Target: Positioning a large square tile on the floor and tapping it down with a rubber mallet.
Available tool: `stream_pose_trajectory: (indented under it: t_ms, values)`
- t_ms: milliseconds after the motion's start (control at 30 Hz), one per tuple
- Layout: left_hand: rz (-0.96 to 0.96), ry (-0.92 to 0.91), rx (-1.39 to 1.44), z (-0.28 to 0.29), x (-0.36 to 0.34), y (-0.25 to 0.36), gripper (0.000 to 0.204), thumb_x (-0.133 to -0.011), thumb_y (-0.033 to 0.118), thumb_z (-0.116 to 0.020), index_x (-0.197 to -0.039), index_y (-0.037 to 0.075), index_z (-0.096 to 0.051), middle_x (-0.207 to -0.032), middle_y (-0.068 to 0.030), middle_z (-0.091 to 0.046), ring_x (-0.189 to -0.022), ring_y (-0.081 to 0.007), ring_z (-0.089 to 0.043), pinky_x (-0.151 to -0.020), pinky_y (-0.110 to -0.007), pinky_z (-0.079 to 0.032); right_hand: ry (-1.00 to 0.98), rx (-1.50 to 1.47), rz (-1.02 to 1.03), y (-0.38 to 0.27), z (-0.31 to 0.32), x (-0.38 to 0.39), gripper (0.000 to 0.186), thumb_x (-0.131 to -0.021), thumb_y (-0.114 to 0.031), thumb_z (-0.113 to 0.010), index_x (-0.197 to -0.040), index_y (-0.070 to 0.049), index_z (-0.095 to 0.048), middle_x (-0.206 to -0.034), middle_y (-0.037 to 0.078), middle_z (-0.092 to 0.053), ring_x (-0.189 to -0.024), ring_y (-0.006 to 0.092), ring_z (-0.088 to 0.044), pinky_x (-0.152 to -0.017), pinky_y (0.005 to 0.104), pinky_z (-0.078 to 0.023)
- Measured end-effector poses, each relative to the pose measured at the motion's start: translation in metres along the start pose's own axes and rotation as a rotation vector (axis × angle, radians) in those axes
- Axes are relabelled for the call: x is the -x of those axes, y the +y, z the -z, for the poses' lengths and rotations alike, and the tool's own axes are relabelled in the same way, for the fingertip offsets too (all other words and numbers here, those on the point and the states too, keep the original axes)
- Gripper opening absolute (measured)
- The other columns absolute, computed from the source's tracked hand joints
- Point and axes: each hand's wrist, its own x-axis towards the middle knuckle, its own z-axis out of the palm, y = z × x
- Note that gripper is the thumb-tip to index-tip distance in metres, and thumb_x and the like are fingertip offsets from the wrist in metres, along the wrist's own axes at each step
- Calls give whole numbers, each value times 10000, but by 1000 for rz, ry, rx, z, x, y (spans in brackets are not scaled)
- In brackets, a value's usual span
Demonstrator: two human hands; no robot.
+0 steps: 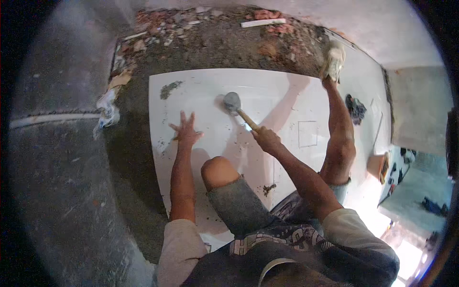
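A large white floor tile (pixel 210 86) lies under me, with my knee on or just above it. My right hand (pixel 266 139) is wrapped round the wooden handle of a mallet (pixel 232 103) with a dark grey head. The mallet head is over the tile's middle, close to its surface; whether it touches cannot be told. To the left of it, my left hand (pixel 187 130) rests on the tile with its fingers spread and nothing in it. Crumbs of mortar and a dark smear (pixel 170 89) mark the tile's far left part.
Rubble and loose soil (pixel 210 45) lie beyond the tile's far edge, with a white strip (pixel 263 22) on top. A pipe (pixel 55 119) and a crumpled plastic bag (pixel 109 107) are at the left. My shoe (pixel 335 60) stands far right, near a dark cloth (pixel 355 109).
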Motion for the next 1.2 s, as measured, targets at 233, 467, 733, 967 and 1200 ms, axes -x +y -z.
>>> stream_pose_trajectory:
  t_ms: [233, 467, 733, 967, 1200]
  values:
    - [-36, -1, 79, -14, -31, -14, 1080, -667, 491, -753, -1497, 166, -143, -1550, -172, -40, -1429, -279, -137, -1028, -723, 53, 82, 118, 154, 85, -39, -25, 555, -941, -492, -434, -1078, 39, -519, -789, 292, -623, -749, 457, -631, -672, 568, -486]
    - [430, 134, 198, 10, -36, 53, 1007, -697, 621, -690, -1486, 275, -168, -1566, -51, -14, -1319, -606, 39, -870, -833, -196, 38, 38, 155, 70, -58, -63, 374, -926, -340, -532, -1145, -49, -444, -1008, 200, -548, -896, 412, -576, -703, 523, -492]
    - [407, 680, -107, -66, -17, -24, 801, -781, 650, -576, -1424, 228, -356, -1535, -96, -195, -1397, -405, -159, -984, -763, -108, 193, -212, 376, -35, 45, -166, 317, -985, -229, -463, -1152, 27, -547, -1092, 218, -584, -960, 298, -588, -843, 387, -454]
    - [378, 700, -5, -57, -36, -10, 735, -783, 619, -578, -1384, 230, -414, -1506, -98, -260, -1383, -392, -203, -1022, -725, -84, -193, -71, 895, -243, 41, -361, 513, -959, -451, -416, -1179, -15, -574, -1151, 213, -607, -1098, 371, -566, -932, 446, -431]
    - [425, 628, 60, -53, -23, -14, 727, -754, 592, -631, -1363, 244, -438, -1496, -95, -278, -1367, -395, -228, -1012, -736, -86, -382, 56, 767, -307, -21, -376, 708, -917, -621, -333, -1088, -2, -629, -1050, 246, -636, -1028, 388, -587, -908, 461, -432]
